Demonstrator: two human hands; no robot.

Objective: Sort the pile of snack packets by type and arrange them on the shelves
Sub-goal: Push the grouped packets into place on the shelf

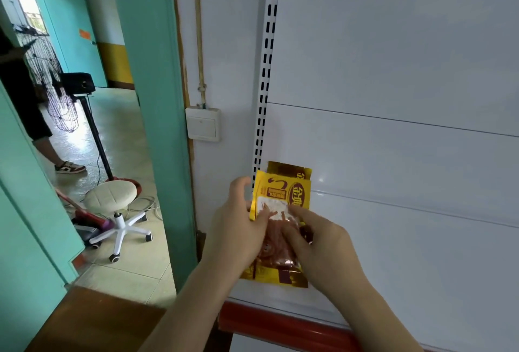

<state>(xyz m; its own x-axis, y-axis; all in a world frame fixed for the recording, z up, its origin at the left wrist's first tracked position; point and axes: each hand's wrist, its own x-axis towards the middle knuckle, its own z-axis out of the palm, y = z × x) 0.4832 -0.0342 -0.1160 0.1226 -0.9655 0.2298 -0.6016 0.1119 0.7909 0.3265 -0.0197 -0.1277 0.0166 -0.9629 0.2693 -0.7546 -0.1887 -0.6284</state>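
Both hands hold a yellow packet (280, 211) at the shelf's (407, 253) left end. The left hand (238, 228) grips its left edge; the right hand (317, 242) presses fingers on its front. A second packet (289, 169) stands just behind.

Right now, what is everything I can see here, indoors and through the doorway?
Snack packets: at least two, gold and brown, stacked at the shelf's left end.
Shelf: one, white with a red front edge.
Slotted rail: one, white, upright.
Wall switch: one, white.
Stool: one, cream seat, white wheeled base, beyond the doorway.
Fan: one, black, standing.
Bystander: one, partly visible, far left.
Left hand: holding the packets' left edge.
Right hand: fingers on the top packet.
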